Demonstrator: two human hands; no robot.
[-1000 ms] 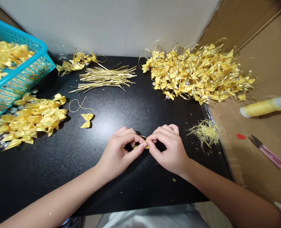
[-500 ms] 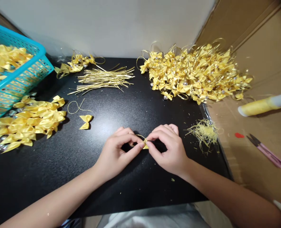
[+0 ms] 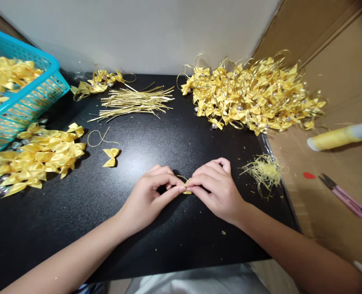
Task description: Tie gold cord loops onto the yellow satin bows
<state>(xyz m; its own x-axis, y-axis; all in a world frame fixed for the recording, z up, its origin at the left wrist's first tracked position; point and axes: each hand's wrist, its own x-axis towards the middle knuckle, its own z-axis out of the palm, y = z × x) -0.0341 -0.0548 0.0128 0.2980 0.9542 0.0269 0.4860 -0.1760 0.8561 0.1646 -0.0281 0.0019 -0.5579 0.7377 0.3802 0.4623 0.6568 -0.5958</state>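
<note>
My left hand [image 3: 153, 196] and my right hand [image 3: 216, 190] meet at the front middle of the black table, fingertips touching. Both pinch a small yellow ribbon bow [image 3: 187, 192], mostly covered by the fingers. A thin gold cord [image 3: 182, 177] arcs up behind it between the hands. To the left, a single yellow bow [image 3: 111, 157] lies by itself, with a loose thin cord [image 3: 99, 140] just behind it. How the cord joins the held bow is hidden by my fingertips.
A teal basket [image 3: 50, 65] of bows stands at left, with a bow pile [image 3: 46, 153] before it. Gold cords [image 3: 136, 102] lie at the back. Finished-looking bows with loops [image 3: 248, 94] heap at back right. Thread scraps [image 3: 263, 171] and pink snips [image 3: 346, 196] sit on the right.
My right fingertips have closed in toward the left ones, and less of the held bow shows between them. Other things lie as before.
</note>
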